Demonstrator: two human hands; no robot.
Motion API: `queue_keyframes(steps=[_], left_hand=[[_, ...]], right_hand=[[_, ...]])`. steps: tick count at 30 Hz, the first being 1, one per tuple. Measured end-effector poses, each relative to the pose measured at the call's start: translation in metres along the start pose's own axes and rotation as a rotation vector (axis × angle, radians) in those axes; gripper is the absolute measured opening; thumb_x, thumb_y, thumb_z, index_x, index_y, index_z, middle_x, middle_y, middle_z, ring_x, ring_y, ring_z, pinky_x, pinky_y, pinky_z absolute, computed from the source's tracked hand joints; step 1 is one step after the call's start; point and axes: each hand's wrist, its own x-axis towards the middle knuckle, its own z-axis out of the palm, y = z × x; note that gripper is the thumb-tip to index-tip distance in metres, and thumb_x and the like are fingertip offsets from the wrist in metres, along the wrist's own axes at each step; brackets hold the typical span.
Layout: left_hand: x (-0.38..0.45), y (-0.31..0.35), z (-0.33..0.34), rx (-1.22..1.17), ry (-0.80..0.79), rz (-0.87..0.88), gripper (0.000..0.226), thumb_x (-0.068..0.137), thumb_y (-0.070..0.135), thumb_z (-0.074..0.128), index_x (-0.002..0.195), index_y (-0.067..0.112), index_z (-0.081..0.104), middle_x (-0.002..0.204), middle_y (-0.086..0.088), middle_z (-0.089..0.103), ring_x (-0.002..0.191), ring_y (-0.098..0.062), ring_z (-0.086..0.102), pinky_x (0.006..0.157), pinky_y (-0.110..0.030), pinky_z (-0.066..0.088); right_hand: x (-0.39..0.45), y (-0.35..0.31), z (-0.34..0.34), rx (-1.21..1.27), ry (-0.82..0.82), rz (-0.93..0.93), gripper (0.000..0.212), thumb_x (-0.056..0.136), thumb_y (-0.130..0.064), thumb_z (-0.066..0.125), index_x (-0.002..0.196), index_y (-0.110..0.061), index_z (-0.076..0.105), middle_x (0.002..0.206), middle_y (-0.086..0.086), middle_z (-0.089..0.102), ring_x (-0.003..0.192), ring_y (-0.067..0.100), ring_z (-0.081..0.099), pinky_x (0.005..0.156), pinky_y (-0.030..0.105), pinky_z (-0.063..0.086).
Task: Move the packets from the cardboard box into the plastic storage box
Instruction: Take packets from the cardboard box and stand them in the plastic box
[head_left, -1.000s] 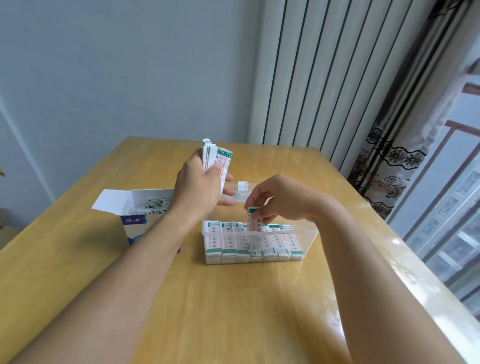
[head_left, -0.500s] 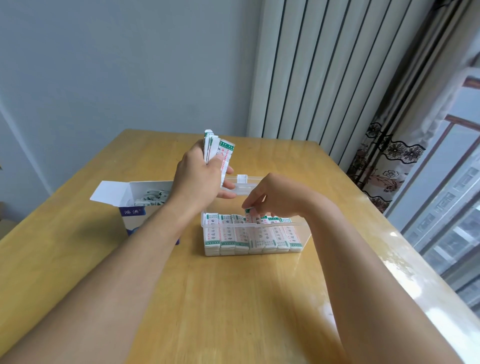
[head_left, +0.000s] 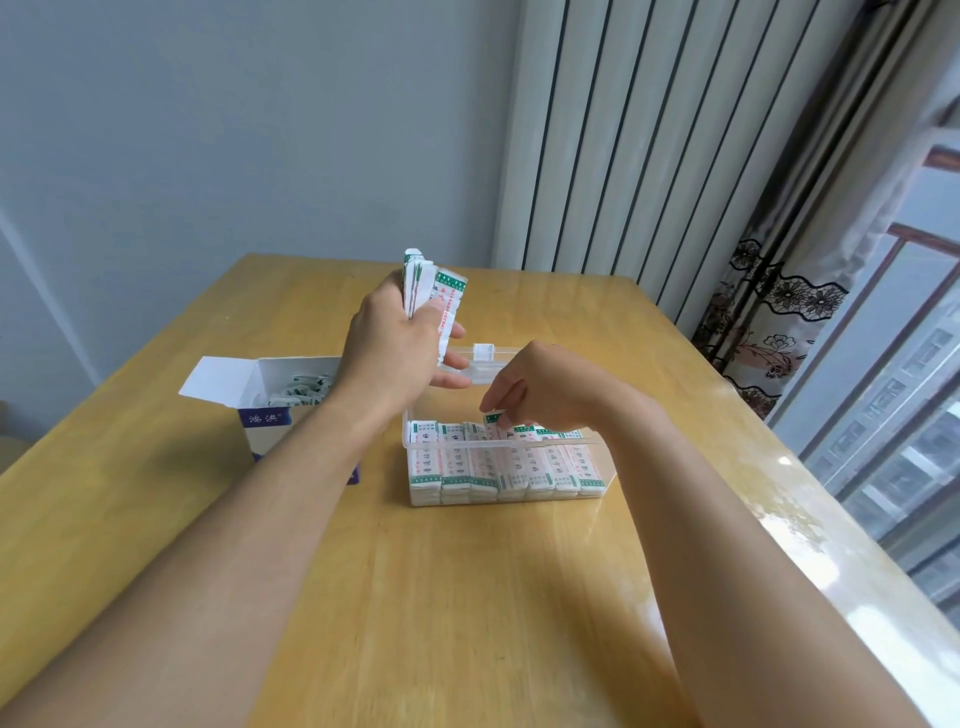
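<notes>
Packets stand in rows inside the plastic storage box. Right hand pinches one packet directly above those rows, long axis near upright. Left hand grips a spare stack above the box's rear-left corner; the cardboard box sits left of it.

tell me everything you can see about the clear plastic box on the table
The plastic box is a small, clear, rectangular container standing upright on the wooden table, right of the cardboard box. Its hinged lid is open and tilted back, with a white latch on its edge. Inside, white and green packets stand in a tight row, nearly filling it. The right hand pinches one packet into the row.
</notes>
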Motion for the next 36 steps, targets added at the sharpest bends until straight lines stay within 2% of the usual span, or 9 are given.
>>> queue_keyframes(steps=[4, 7, 11, 15, 17, 21, 28, 33, 36], left_hand=[[0.0, 0.0, 0.0, -0.002, -0.003, -0.008, 0.026, 0.108, 0.017, 0.044, 0.13, 0.015, 0.055, 0.094, -0.005, 0.071, 0.065, -0.02, 0.075, 0.053, -0.036, 0.062], [0.0, 0.001, 0.0, -0.001, -0.007, -0.008, 0.027, 0.108, 0.017, 0.044, 0.132, 0.015, 0.055, 0.096, -0.005, 0.07, 0.066, -0.02, 0.075, 0.054, -0.037, 0.063], [0.0, 0.002, -0.001, -0.01, -0.014, -0.008, 0.024, 0.108, 0.017, 0.044, 0.128, 0.016, 0.056, 0.096, -0.007, 0.071, 0.066, -0.021, 0.075, 0.054, -0.037, 0.062], [0.0, 0.002, -0.001, -0.005, -0.011, -0.005, 0.024, 0.108, 0.017, 0.044, 0.129, 0.016, 0.056, 0.096, -0.006, 0.071, 0.065, -0.02, 0.075, 0.054, -0.036, 0.062], [0.0, 0.002, -0.001, -0.001, -0.009, -0.006, 0.027, 0.108, 0.017, 0.043, 0.132, 0.016, 0.055, 0.096, -0.004, 0.07, 0.065, -0.019, 0.075, 0.054, -0.036, 0.062], [-0.001, 0.002, -0.001, -0.002, -0.009, -0.002, 0.027, 0.108, 0.017, 0.043, 0.132, 0.016, 0.055, 0.096, -0.004, 0.07, 0.066, -0.019, 0.075, 0.052, -0.033, 0.061], [-0.001, 0.003, -0.002, 0.002, -0.01, 0.003, 0.024, 0.108, 0.017, 0.043, 0.13, 0.018, 0.054, 0.096, -0.004, 0.07, 0.066, -0.018, 0.075, 0.051, -0.032, 0.061], [-0.001, 0.003, -0.003, -0.001, -0.011, 0.007, 0.021, 0.108, 0.018, 0.044, 0.127, 0.021, 0.054, 0.096, -0.003, 0.07, 0.066, -0.017, 0.075, 0.049, -0.029, 0.059], [-0.001, 0.003, -0.003, -0.011, -0.013, 0.007, 0.018, 0.108, 0.018, 0.044, 0.123, 0.022, 0.053, 0.096, -0.003, 0.07, 0.066, -0.017, 0.075, 0.049, -0.03, 0.059]], right_hand=[[-0.004, 0.001, -0.003, 0.051, -0.032, 0.025, 0.028, 0.086, -0.006, 0.078, 0.106, -0.024, 0.08, 0.083, -0.011, 0.077, 0.07, 0.001, 0.074, 0.073, 0.022, 0.059], [-0.005, 0.0, -0.003, 0.049, -0.041, 0.046, 0.025, 0.086, -0.008, 0.077, 0.106, -0.023, 0.079, 0.081, -0.01, 0.077, 0.069, 0.001, 0.074, 0.063, 0.016, 0.051], [-0.005, -0.003, -0.003, 0.016, -0.042, 0.094, 0.024, 0.086, -0.009, 0.078, 0.106, -0.021, 0.08, 0.079, -0.01, 0.076, 0.068, 0.001, 0.073, 0.06, 0.015, 0.05], [-0.003, -0.007, 0.002, -0.138, 0.026, 0.106, 0.024, 0.082, -0.021, 0.084, 0.103, -0.031, 0.08, 0.086, -0.011, 0.075, 0.068, -0.001, 0.058, 0.054, 0.016, 0.041], [0.0, -0.007, 0.004, -0.161, 0.056, 0.127, 0.024, 0.08, -0.022, 0.086, 0.1, -0.033, 0.08, 0.09, -0.007, 0.075, 0.071, 0.004, 0.06, 0.057, 0.021, 0.046], [0.001, -0.007, 0.004, -0.186, 0.123, 0.135, 0.022, 0.08, -0.02, 0.086, 0.098, -0.031, 0.08, 0.088, -0.008, 0.073, 0.092, 0.014, 0.064, 0.074, 0.032, 0.056], [-0.003, -0.01, 0.007, -0.157, 0.034, 0.061, 0.031, 0.085, 0.001, 0.074, 0.108, -0.019, 0.079, 0.103, 0.0, 0.076, 0.093, 0.014, 0.069, 0.084, 0.036, 0.06], [-0.005, -0.011, 0.004, -0.115, -0.016, 0.05, 0.04, 0.088, 0.008, 0.062, 0.112, -0.019, 0.078, 0.098, -0.005, 0.078, 0.071, 0.0, 0.064, 0.059, 0.015, 0.047], [-0.005, -0.003, -0.001, -0.121, 0.022, 0.104, 0.045, 0.088, 0.012, 0.054, 0.111, -0.018, 0.078, 0.094, -0.007, 0.077, 0.073, -0.002, 0.068, 0.068, 0.021, 0.058]])
